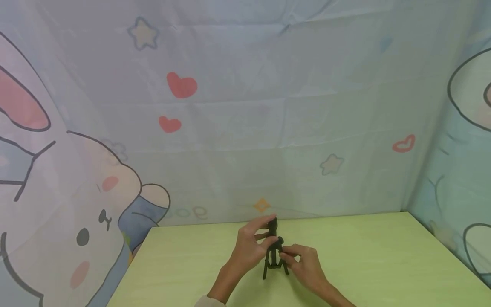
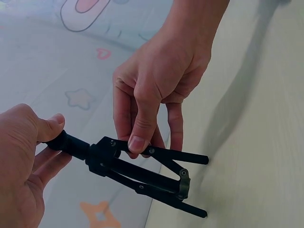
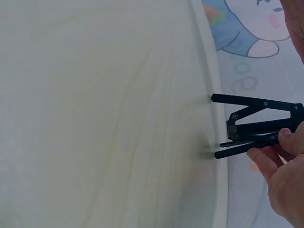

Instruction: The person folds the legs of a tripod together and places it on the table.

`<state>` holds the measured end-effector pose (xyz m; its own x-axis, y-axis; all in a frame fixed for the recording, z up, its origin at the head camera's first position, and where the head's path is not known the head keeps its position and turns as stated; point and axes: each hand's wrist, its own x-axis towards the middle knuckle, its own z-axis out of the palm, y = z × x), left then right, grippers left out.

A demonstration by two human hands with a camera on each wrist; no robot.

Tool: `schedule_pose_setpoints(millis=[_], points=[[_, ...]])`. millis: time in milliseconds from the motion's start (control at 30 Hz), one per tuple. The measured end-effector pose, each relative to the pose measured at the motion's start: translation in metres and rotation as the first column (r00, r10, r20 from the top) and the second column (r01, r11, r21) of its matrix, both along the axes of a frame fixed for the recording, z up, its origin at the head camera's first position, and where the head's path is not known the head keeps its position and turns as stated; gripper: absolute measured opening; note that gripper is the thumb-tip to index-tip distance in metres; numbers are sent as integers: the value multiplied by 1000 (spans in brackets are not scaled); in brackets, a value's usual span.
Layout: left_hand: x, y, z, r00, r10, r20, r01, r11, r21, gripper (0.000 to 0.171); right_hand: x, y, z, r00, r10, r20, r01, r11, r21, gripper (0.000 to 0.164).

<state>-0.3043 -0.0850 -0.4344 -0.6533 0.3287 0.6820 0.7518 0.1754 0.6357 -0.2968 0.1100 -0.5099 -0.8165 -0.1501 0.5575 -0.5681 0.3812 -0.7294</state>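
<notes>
A small black tripod (image 1: 273, 259) stands upright near the middle of the table, its legs partly spread and joined by braces to the centre column. My left hand (image 1: 249, 245) grips its upper part, thumb and fingers around the black head, as the left wrist view shows closely. With thumb and fingers my right hand (image 1: 304, 262) pinches the upper part of one leg (image 2: 164, 153). In the right wrist view the tripod legs (image 3: 237, 100) point toward the tabletop, and the right hand (image 3: 289, 178) holds the nearer one. The tripod's top is partly hidden behind the left fingers.
The tripod is on a pale yellow-green table (image 1: 356, 251). Behind it hangs a cloth backdrop (image 1: 245, 128) with hearts, stars and a cartoon rabbit; more printed cloth (image 1: 460, 170) hangs along the right side.
</notes>
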Motion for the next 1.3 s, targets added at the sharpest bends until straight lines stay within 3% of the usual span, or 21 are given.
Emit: schedule_pose_setpoints(millis=[233, 567, 800, 1000, 1300], points=[[-2, -1, -3, 999, 19, -30, -20, 1000, -15, 61, -1, -3, -1, 1000, 6, 27, -5, 999, -32, 9], [0, 0, -2, 999, 26, -31, -26, 1000, -9, 61, -3, -2, -2, 993, 89, 72, -80, 990, -115, 11], [0, 0, -3, 999, 26, -28, -26, 999, -22, 61, -6, 4, 4, 988, 144, 59, -143, 990, -16, 10], [-1, -3, -4, 999, 22, -34, -23, 999, -43, 61, -8, 6, 5, 989, 128, 71, -133, 989, 64, 7], [-2, -11, -23, 998, 42, 55, -41, 999, -8, 62, -8, 6, 1, 985, 141, 94, -153, 980, 130, 6]])
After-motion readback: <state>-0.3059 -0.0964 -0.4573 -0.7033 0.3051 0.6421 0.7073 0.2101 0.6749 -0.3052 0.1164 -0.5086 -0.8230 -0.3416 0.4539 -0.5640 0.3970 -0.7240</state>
